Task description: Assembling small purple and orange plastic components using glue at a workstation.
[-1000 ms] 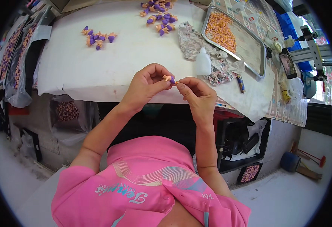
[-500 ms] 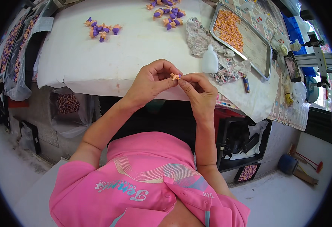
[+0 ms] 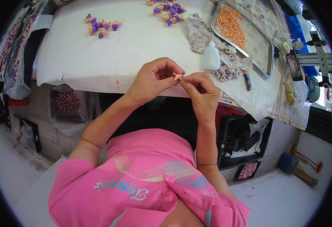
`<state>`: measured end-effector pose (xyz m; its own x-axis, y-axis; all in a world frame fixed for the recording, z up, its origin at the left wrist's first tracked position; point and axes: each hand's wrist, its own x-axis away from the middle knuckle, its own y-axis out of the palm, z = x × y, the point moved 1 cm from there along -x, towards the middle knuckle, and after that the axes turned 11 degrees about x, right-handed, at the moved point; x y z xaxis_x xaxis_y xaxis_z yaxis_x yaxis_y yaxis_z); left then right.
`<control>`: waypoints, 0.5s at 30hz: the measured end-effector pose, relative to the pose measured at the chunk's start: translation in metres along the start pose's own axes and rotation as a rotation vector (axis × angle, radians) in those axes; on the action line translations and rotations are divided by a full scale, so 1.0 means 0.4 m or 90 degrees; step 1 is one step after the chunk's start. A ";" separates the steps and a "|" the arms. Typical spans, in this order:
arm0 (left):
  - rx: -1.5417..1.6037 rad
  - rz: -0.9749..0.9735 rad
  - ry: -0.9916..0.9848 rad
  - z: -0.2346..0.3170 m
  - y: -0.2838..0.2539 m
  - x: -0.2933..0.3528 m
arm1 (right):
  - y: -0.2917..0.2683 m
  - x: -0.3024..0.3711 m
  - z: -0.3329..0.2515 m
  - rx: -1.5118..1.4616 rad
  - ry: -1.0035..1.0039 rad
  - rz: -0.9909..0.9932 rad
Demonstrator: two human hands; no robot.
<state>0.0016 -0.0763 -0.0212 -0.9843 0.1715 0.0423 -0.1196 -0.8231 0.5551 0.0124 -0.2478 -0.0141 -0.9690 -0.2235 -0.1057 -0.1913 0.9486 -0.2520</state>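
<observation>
Between both hands, over the near edge of the white-covered table (image 3: pixel 109 64), is a small peach and purple plastic figure (image 3: pixel 178 76). My left hand (image 3: pixel 153 80) pinches it between thumb and fingers from the left. From the right, the thumb and forefinger of my right hand (image 3: pixel 200 86) close on its side. Whether my right fingertips also hold a smaller piece is hidden. Farther back on the table lie two loose groups of similar figures, one at the left (image 3: pixel 101 27) and one near the middle (image 3: pixel 169 14).
A white squeeze bottle (image 3: pixel 211 56) stands right of my hands beside crumpled cloths (image 3: pixel 226 69). A metal tray (image 3: pixel 269 56) with small orange pieces (image 3: pixel 230 27) lies behind. A dark blue tube (image 3: pixel 247 81) lies near the right edge. Bagged trays of figures (image 3: pixel 20 56) line the left.
The figure has turned slightly in my fingers, so more purple shows on it. Both hands stay in nearly the same place, and the whole view has shifted a little.
</observation>
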 end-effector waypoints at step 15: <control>-0.013 -0.023 -0.015 -0.007 0.007 0.010 | -0.014 0.015 0.006 0.025 0.049 -0.031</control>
<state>-0.0029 -0.0793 -0.0219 -0.9760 0.2135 0.0423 -0.1574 -0.8268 0.5400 0.0082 -0.2549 -0.0156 -0.9680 -0.2503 -0.0181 -0.2342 0.9270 -0.2931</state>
